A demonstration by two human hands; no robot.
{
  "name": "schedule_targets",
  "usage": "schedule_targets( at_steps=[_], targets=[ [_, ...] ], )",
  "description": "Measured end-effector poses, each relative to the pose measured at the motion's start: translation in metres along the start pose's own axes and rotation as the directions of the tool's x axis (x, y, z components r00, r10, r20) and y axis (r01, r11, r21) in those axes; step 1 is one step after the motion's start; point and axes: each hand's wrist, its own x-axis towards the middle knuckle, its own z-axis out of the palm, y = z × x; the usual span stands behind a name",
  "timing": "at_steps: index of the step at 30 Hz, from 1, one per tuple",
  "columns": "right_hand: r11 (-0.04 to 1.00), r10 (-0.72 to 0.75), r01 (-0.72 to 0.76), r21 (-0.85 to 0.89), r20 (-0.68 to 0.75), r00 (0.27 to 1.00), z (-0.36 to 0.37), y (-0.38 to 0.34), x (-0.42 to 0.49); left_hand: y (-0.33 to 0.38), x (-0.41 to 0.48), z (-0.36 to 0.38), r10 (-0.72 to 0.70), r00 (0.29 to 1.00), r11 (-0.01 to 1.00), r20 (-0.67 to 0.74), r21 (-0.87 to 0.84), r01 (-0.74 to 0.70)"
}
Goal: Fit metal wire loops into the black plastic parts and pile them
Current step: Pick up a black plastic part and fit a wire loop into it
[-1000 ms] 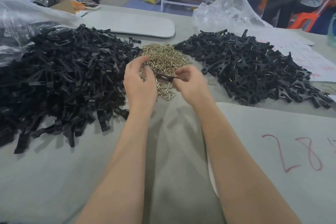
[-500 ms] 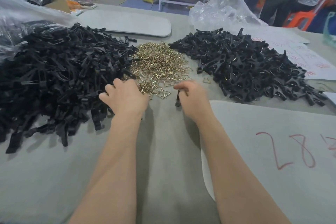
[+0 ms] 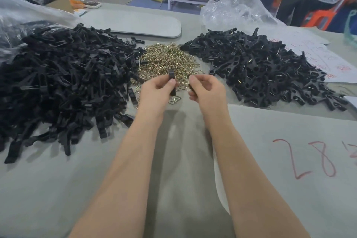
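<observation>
A big heap of bare black plastic parts (image 3: 63, 83) covers the left of the table. A smaller heap of black parts with wires fitted (image 3: 260, 71) lies on the right. Between them sits a mound of brass wire loops (image 3: 170, 62). My left hand (image 3: 156, 92) grips one black part (image 3: 172, 81) upright between thumb and fingers, just in front of the loops. My right hand (image 3: 208, 91) is a little to its right, fingers curled, pinching a second dark part (image 3: 190, 85) that is mostly hidden. Whether a loop is in either hand cannot be seen.
A grey board (image 3: 131, 23) lies behind the heaps. Clear plastic bags sit at back left (image 3: 29, 13) and back right (image 3: 237, 11). A grey sheet marked with red numbers (image 3: 289, 150) is at near right, white papers (image 3: 318, 58) beyond. People stand at far right.
Both hands have risen from the table at the loops' near edge and come together. My left hand, which held nothing I could see, now holds a black part.
</observation>
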Motion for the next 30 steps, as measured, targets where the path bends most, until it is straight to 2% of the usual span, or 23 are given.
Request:
schedule_targets(
  at_steps=[2,8,10,13,17,20,25,30],
  targets=[
    [0.986,0.074,-0.068,0.154,-0.029,0.997,-0.001,-0.001,0.001,-0.001,-0.001,0.003,-0.072,0.994,0.975,0.087,-0.206,0.089],
    [0.93,0.088,-0.106,0.351,0.067,0.994,0.001,-0.007,-0.002,-0.005,0.003,0.004,-0.129,0.984,0.961,0.124,-0.228,0.155],
    [0.959,0.037,-0.058,0.277,0.078,0.996,0.002,-0.006,-0.002,-0.006,0.002,0.005,-0.097,0.986,0.967,0.137,-0.22,0.126],
    [0.997,-0.042,0.04,0.06,0.037,0.998,0.003,-0.005,-0.003,-0.01,0.004,0.007,-0.056,0.996,0.983,0.072,-0.173,0.068],
    [0.995,-0.088,0.088,-0.043,-0.011,0.996,0.004,-0.002,-0.004,-0.013,0.005,0.007,-0.011,0.997,0.993,0.078,-0.116,0.02],
    [0.998,-0.069,0.069,-0.014,0.014,0.998,0.003,0.0,-0.002,-0.014,0.005,0.005,0.021,0.997,0.998,0.074,-0.062,-0.016],
    [0.985,0.026,-0.028,0.168,0.019,1.0,0.0,-0.001,0.0,-0.014,0.007,0.005,0.043,0.998,0.998,0.038,-0.041,-0.041],
    [1.0,-0.021,0.021,0.019,0.022,1.0,-0.001,0.002,0.001,-0.014,0.006,0.007,0.077,0.993,0.996,0.094,0.029,-0.08]
  ],
)
